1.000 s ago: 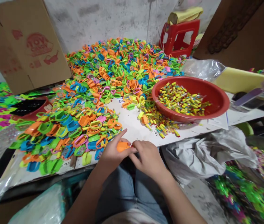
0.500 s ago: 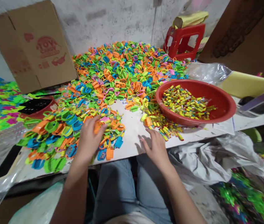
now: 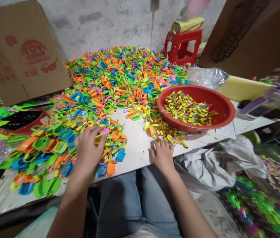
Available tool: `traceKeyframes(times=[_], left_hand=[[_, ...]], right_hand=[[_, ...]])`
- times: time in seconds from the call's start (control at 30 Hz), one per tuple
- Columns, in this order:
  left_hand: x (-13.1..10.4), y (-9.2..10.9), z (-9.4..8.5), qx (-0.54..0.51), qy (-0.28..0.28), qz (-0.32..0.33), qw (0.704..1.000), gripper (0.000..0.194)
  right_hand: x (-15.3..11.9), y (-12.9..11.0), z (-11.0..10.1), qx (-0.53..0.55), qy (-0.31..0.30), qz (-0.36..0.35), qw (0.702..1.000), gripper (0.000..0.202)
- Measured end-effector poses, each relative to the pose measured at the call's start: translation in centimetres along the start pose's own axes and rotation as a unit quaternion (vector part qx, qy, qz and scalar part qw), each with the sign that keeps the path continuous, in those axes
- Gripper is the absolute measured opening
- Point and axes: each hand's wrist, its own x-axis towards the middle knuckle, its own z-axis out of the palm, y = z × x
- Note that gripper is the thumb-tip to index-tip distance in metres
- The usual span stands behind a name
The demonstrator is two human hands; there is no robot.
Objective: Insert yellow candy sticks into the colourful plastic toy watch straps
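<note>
Pickup seemed the step: my left hand [image 3: 89, 148] curled over toys [image 3: 66, 134], right hand [image 3: 163, 158] bent beside tubes [image 3: 171, 138], grips unclear; pinching seemed required.

We note the left hand [image 3: 89, 148] left of centre, back uppermost, fingers curled; right hand [image 3: 163, 156] right of centre, fingers loosely bent, slightly parted. Bare forearms [image 3: 72, 195] slant inward from frame bottom.

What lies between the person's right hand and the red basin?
In the head view, loose yellow-wrapped pieces lie on the white tabletop between the right hand and the red basin.
</note>
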Motion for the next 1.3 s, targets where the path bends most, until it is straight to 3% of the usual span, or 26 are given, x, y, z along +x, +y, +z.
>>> traceKeyframes(times=[0.13, 0.2, 0.27, 0.4, 0.53, 0.63, 0.77, 0.83, 0.9, 0.97, 1.0, 1.1, 1.2, 1.3], left_hand=[[0.7, 5.4, 4.0, -0.104, -0.119, 0.083, 0.984, 0.029], [1.8, 7.9, 6.9, -0.152, -0.178, 0.074, 0.969, 0.031], [3.3, 9.7, 9.9, -0.171, -0.199, 0.060, 0.963, 0.033], [5.8, 11.3, 14.6, -0.191, -0.209, -0.004, 0.959, 0.026], [6.2, 11.0, 16.2, -0.245, -0.207, -0.049, 0.946, 0.010], [5.1, 10.5, 15.1, -0.318, -0.209, -0.068, 0.922, 0.009], [2.4, 9.4, 11.1, -0.426, -0.229, -0.101, 0.869, 0.025], [0.9, 8.6, 8.5, -0.514, -0.246, -0.135, 0.810, 0.044], [-0.6, 7.8, 6.1, -0.610, -0.269, -0.184, 0.723, 0.061], [-1.9, 7.0, 4.3, -0.670, -0.283, -0.229, 0.647, 0.063], [-2.4, 6.7, 3.7, -0.679, -0.281, -0.242, 0.633, 0.060], [-3.7, 6.1, 2.8, -0.690, -0.235, -0.249, 0.637, 0.051], [-4.5, 6.1, 2.6, -0.683, -0.185, -0.233, 0.667, 0.049], [-5.1, 6.5, 2.1, -0.657, -0.180, -0.213, 0.700, 0.056]], right_hand=[[0.0, 0.0, -0.1, -0.020, 0.010, 0.009, 1.000, 0.025], [0.0, 0.0, -0.3, -0.024, 0.007, 0.003, 1.000, 0.021], [0.0, 0.1, -0.5, -0.026, 0.003, 0.003, 1.000, 0.018], [0.2, 0.3, -0.6, -0.021, 0.002, 0.026, 0.999, 0.017], [0.5, 0.6, -0.3, -0.009, 0.001, 0.036, 0.999, 0.013], [0.6, 0.8, -0.2, 0.002, -0.004, 0.038, 0.999, 0.010], [0.7, 0.9, -0.2, 0.096, 0.019, 0.021, 0.995, 0.013], [0.7, 0.7, -0.6, 0.198, 0.048, -0.002, 0.979, 0.019], [0.5, 0.1, -1.4, 0.318, 0.064, -0.039, 0.945, 0.017], [0.1, -0.9, -2.5, 0.426, 0.059, -0.063, 0.901, 0.016], [-0.2, -1.5, -3.1, 0.469, 0.049, -0.064, 0.880, 0.016], [-1.2, -3.2, -4.6, 0.536, 0.005, -0.061, 0.842, 0.019], [-2.0, -4.4, -5.3, 0.534, 0.003, -0.075, 0.842, 0.019], [-2.5, -4.7, -5.5, 0.521, 0.030, -0.083, 0.849, 0.016]])
